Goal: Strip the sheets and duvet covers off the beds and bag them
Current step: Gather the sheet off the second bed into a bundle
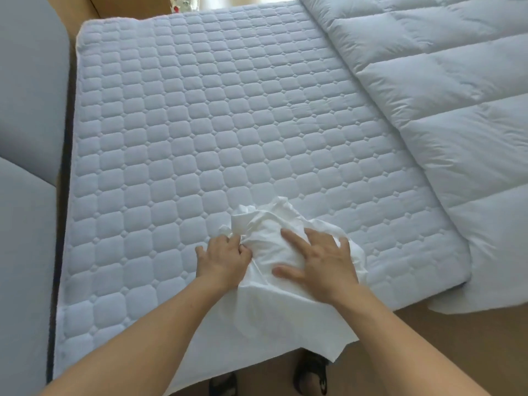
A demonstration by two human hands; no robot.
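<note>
Head view: left hand (pixel 225 260) pinching bunched sheet (pixel 274 232), right hand (pixel 323 261) spread flat atop, fingertips partly buried.

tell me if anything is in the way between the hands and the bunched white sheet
Nothing visible is. The left hand pinches the bunched white sheet at its left edge, and the right hand lies spread on top of it, near the foot edge of the quilted mattress pad. No bag shows in view.

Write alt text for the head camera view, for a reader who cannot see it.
Two bare hands gather a crumpled white sheet at the near edge of a stripped quilted mattress: the left hand grips a bunch, the right hand lies spread on top. A white duvet lies along the mattress's right side.
</note>
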